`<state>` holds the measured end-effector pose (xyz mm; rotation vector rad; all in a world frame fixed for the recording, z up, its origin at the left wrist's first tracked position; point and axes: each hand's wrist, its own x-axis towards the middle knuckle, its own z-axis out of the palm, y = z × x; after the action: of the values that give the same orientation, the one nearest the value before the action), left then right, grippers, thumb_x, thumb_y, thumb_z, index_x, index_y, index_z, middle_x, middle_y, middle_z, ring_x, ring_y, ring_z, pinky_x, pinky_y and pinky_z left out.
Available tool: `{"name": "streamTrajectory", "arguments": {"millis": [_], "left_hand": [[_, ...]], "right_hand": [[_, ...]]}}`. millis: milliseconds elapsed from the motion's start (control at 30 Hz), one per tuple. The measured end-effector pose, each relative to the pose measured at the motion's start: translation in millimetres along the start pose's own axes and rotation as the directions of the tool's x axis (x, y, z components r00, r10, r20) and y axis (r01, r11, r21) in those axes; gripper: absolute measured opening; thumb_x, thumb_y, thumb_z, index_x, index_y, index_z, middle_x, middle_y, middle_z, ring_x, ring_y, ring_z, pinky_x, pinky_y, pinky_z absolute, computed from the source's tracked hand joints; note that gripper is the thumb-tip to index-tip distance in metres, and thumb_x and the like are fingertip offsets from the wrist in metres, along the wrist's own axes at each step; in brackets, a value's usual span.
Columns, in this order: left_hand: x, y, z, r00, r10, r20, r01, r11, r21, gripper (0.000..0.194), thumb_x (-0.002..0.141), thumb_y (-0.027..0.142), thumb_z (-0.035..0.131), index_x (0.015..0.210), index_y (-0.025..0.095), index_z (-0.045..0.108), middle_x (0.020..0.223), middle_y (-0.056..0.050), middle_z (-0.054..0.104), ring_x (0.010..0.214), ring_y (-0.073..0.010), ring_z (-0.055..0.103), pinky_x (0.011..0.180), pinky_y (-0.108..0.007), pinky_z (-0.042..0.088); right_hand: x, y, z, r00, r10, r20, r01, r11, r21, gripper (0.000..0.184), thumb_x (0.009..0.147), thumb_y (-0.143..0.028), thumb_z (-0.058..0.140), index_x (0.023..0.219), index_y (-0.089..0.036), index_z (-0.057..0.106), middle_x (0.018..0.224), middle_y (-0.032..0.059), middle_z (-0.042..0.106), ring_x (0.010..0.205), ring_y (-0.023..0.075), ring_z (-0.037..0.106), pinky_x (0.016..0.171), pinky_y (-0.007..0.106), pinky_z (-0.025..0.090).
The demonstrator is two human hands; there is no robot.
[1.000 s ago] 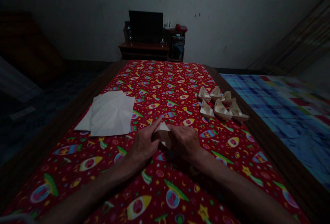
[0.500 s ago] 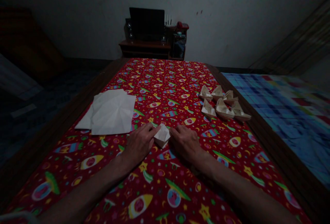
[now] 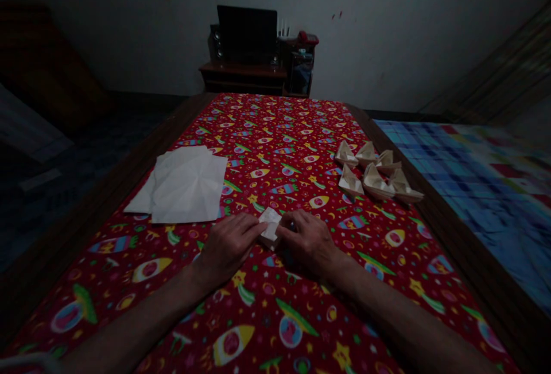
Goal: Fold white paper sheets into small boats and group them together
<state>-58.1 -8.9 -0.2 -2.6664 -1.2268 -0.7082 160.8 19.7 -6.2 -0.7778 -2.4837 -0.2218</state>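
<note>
A small folded piece of white paper (image 3: 270, 220) lies on the red patterned cloth (image 3: 279, 139), between my two hands. My left hand (image 3: 230, 242) grips its left side, thumb on top and fingers along the edge. From the right, my right hand (image 3: 307, 236) pinches the near right part of the paper between thumb and forefinger. The underside of the folds is hidden. Left of my hands lies a stack of creased white paper sheets (image 3: 189, 187). Several folded paper boats (image 3: 376, 182) stand in two rows to the right.
The cloth covers a long surface with dark wooden edges (image 3: 456, 248). Beyond its far end are a black screen (image 3: 247, 32) with speakers on a wooden stand (image 3: 243, 76) and a red telephone (image 3: 307, 38). On the right spreads a blue checked sheet (image 3: 460, 173).
My right thumb and fingers have moved inward over the paper's right side, into a pinch. The paper's top now looks flatter. The view has shifted slightly.
</note>
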Motion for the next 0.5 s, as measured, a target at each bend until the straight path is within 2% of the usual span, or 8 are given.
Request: {"name": "streamTrajectory", "arguments": {"millis": [133, 267, 400, 500], "left_hand": [[1.5, -0.8, 0.1, 0.999, -0.032, 0.015, 0.032, 0.999, -0.009, 0.019, 0.088, 0.015, 0.05, 0.103, 0.018, 0.06, 0.089, -0.005, 0.06, 0.082, -0.0189, 0.055, 0.07, -0.03, 0.043], [3.3, 1.4, -4.2, 0.997, -0.013, 0.079, 0.011, 1.0, 0.03, 0.017, 0.089, 0.018, 0.047, 0.1, 0.019, 0.06, 0.089, -0.004, 0.06, 0.082, -0.0193, 0.053, 0.07, -0.032, 0.041], [5.5, 3.8, -9.0, 0.989, 0.039, 0.146, -0.049, 0.996, 0.069, 0.018, 0.09, 0.019, 0.048, 0.103, 0.018, 0.059, 0.092, -0.005, 0.06, 0.084, -0.0207, 0.052, 0.073, -0.034, 0.041], [6.6, 4.4, -7.4, 0.984, 0.029, 0.178, -0.043, 0.996, 0.076, 0.023, 0.09, 0.019, 0.047, 0.112, 0.02, 0.056, 0.095, -0.005, 0.06, 0.087, -0.0213, 0.052, 0.075, -0.035, 0.041]], "right_hand": [[1.6, 0.3, -0.6, 0.998, -0.058, 0.015, 0.057, 0.998, 0.035, 0.017, 0.085, -0.023, 0.055, 0.101, -0.021, 0.061, 0.091, 0.0071, 0.058, 0.079, 0.0173, 0.047, 0.069, 0.031, 0.039], [3.1, 0.9, 0.5, 0.995, -0.082, 0.062, 0.081, 0.997, 0.02, 0.01, 0.085, -0.022, 0.055, 0.092, -0.02, 0.062, 0.091, 0.0068, 0.058, 0.081, 0.0185, 0.046, 0.072, 0.033, 0.038], [1.6, 2.0, 3.4, 0.994, -0.072, 0.082, 0.067, 0.995, 0.067, 0.008, 0.085, -0.021, 0.056, 0.089, -0.02, 0.062, 0.092, 0.0053, 0.059, 0.081, 0.018, 0.045, 0.071, 0.032, 0.037], [-0.8, 2.8, 4.4, 0.994, -0.058, 0.089, 0.048, 0.993, 0.111, 0.009, 0.087, -0.021, 0.052, 0.089, -0.019, 0.061, 0.095, 0.0054, 0.059, 0.082, 0.0176, 0.045, 0.072, 0.032, 0.037]]}}
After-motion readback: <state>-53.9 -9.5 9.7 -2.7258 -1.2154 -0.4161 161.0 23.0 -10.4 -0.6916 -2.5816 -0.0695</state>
